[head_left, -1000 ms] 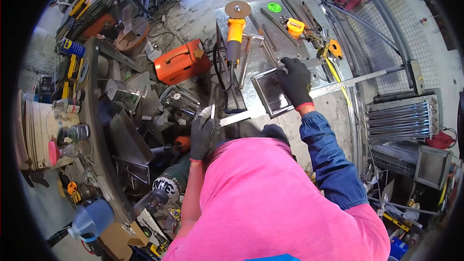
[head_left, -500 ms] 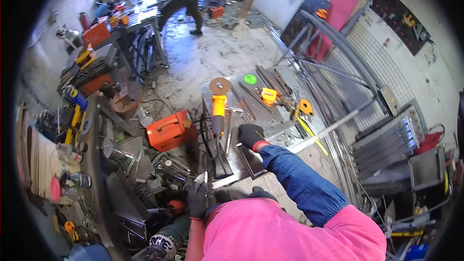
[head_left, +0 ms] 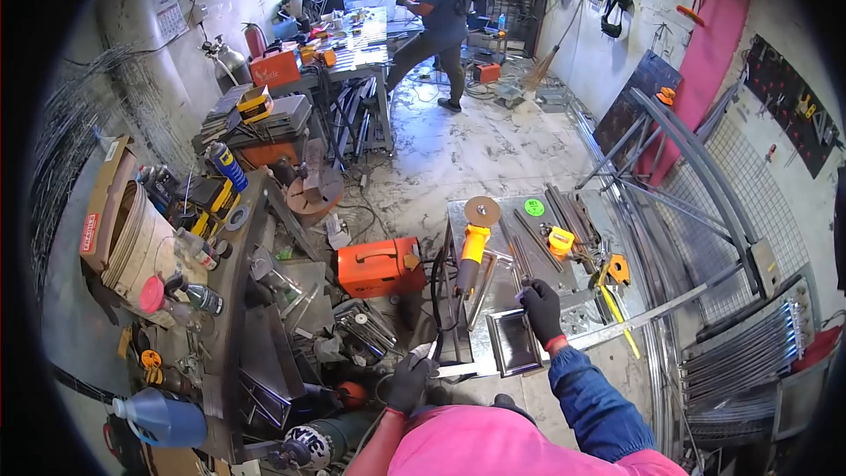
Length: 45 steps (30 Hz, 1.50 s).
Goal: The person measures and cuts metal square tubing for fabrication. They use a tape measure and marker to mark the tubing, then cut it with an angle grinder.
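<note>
- Slipping at the near edge of the grey metal worktop [head_left: 577, 284] is judged the main risk for the dark rectangular metal frame [head_left: 515, 344]: it is laid across the long flat silver metal bar [head_left: 608, 329], its lower side past the bar, and could be tipped by downward pressure there.
- The frame could also be skewed if the bar were shifted by a knock at either end.
- The yellow-and-grey angle grinder [head_left: 473, 256], with its brown disc [head_left: 482, 211], is set by the left edge; it could be dragged off if the black cable [head_left: 438, 286] hanging there were snagged.
- The dark-gloved right hand [head_left: 540, 304] is held over the frame's upper right corner, fingers curled; whether the frame or something small is gripped cannot be told.
- The dark-gloved left hand [head_left: 410, 381] is held below the near left corner, fingers bent by a pale scrap-like item [head_left: 425, 351]; a firm grip cannot be confirmed.
- Compared with half a second ago, the view has been raised: the second person [head_left: 441, 26] is shown more fully, and the frame, then partly covered by the right arm, is now exposed.
</note>
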Each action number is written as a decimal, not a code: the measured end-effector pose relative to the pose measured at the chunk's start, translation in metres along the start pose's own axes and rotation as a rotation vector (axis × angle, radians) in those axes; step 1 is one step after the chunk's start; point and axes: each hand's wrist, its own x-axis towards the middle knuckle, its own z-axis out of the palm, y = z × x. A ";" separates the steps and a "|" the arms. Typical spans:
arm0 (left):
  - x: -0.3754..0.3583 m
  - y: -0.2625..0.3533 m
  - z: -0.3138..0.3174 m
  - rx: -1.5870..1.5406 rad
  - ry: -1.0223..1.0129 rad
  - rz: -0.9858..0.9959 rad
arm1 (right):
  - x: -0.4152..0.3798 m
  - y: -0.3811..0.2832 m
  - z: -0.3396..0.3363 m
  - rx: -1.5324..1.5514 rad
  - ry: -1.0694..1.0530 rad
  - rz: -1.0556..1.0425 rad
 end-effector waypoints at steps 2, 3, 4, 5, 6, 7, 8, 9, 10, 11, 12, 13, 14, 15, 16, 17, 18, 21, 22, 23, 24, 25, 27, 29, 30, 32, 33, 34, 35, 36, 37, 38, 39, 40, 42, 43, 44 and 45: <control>-0.006 0.013 0.003 0.089 0.020 0.054 | -0.020 0.004 -0.004 0.052 -0.039 -0.006; -0.007 0.020 0.004 0.099 0.015 0.084 | -0.036 0.002 -0.005 0.068 -0.038 0.035; -0.009 0.023 0.005 0.109 0.011 0.112 | -0.049 0.006 -0.007 0.085 -0.037 0.078; -0.005 0.005 0.001 -0.009 -0.005 0.013 | -0.058 0.011 -0.008 0.097 -0.026 0.060; -0.003 0.010 0.001 0.132 0.014 0.104 | -0.065 0.012 -0.011 0.093 -0.035 0.061; 0.008 -0.007 -0.003 0.646 0.090 0.801 | -0.077 -0.007 -0.009 -0.033 0.023 0.076; 0.012 -0.042 -0.029 0.893 -0.012 0.708 | -0.085 -0.011 -0.009 -0.043 0.040 0.057; 0.006 -0.038 -0.024 1.055 0.059 0.837 | -0.090 -0.005 -0.016 -0.003 0.008 0.100; 0.000 -0.038 -0.026 1.182 -0.010 0.769 | -0.096 -0.007 -0.018 0.033 -0.004 0.121; -0.002 -0.015 -0.012 0.961 -0.006 0.671 | -0.102 -0.001 -0.016 0.414 -0.014 0.170; -0.002 -0.021 -0.009 0.443 -0.042 0.190 | -0.105 0.004 -0.017 0.462 -0.032 0.214; -0.006 0.012 0.002 0.324 -0.102 0.201 | -0.109 0.012 -0.020 0.470 -0.055 0.256; -0.006 0.016 0.003 0.407 -0.142 0.284 | -0.116 0.006 -0.017 0.473 -0.034 0.313; -0.012 0.043 0.009 0.302 -0.179 0.095 | -0.122 0.009 -0.017 0.443 -0.053 0.323; -0.017 0.073 0.022 0.193 -0.211 -0.085 | -0.126 0.010 -0.016 0.414 -0.075 0.325; -0.020 0.079 0.032 0.175 -0.213 -0.046 | -0.131 0.008 -0.015 0.414 -0.075 0.339; -0.013 0.076 0.034 0.299 -0.275 0.099 | -0.136 0.003 -0.011 0.351 -0.101 0.336; -0.010 0.072 0.040 0.395 -0.309 0.161 | -0.143 0.002 -0.002 0.325 -0.106 0.343; -0.010 0.073 0.043 0.393 -0.310 0.161 | -0.143 0.002 0.000 0.363 -0.081 0.343; -0.010 0.073 0.044 0.390 -0.314 0.163 | -0.142 0.001 0.000 0.359 -0.080 0.339; -0.009 0.073 0.043 0.390 -0.319 0.163 | -0.142 -0.002 0.001 0.358 -0.075 0.339; -0.009 0.071 0.041 0.426 -0.335 0.133 | -0.143 -0.006 0.001 0.332 -0.080 0.333; -0.009 0.069 0.040 0.460 -0.349 0.103 | -0.143 -0.012 0.003 0.305 -0.086 0.327; -0.010 0.067 0.040 0.489 -0.346 0.086 | -0.146 -0.014 0.006 0.285 -0.123 0.365; -0.009 0.059 0.041 0.488 -0.344 0.086 | -0.146 -0.013 0.007 0.283 -0.126 0.365; -0.007 0.037 0.043 0.367 -0.263 0.282 | -0.148 -0.006 0.009 0.183 -0.198 0.342; -0.006 0.034 0.041 0.366 -0.262 0.281 | -0.149 -0.004 0.010 0.182 -0.199 0.342; -0.005 0.033 0.038 0.428 -0.295 0.224 | -0.150 -0.003 0.011 0.170 -0.252 0.322; -0.005 0.031 0.035 0.488 -0.329 0.167 | -0.151 -0.001 0.012 0.157 -0.304 0.301; -0.006 0.034 0.034 0.486 -0.331 0.167 | -0.152 -0.004 0.015 0.155 -0.303 0.301; -0.007 0.038 0.034 0.441 -0.334 0.047 | -0.154 -0.007 0.016 0.080 -0.355 0.297; -0.009 0.041 0.034 0.395 -0.338 -0.073 | -0.155 -0.011 0.018 0.004 -0.405 0.294; -0.010 0.044 0.033 0.393 -0.345 -0.070 | -0.154 -0.017 0.018 -0.073 -0.419 0.315; -0.010 0.047 0.030 0.460 -0.351 -0.057 | -0.154 -0.019 0.020 -0.076 -0.412 0.313; -0.011 0.045 0.028 0.526 -0.362 -0.043 | -0.156 -0.023 0.025 -0.117 -0.468 0.199; -0.011 0.041 0.027 0.492 -0.353 0.046 | -0.156 -0.031 0.027 -0.072 -0.478 0.224; -0.011 0.037 0.026 0.457 -0.341 0.134 | -0.156 -0.031 0.027 -0.073 -0.474 0.224; -0.011 0.039 0.027 0.458 -0.344 0.135 | -0.155 -0.031 0.027 -0.111 -0.486 0.253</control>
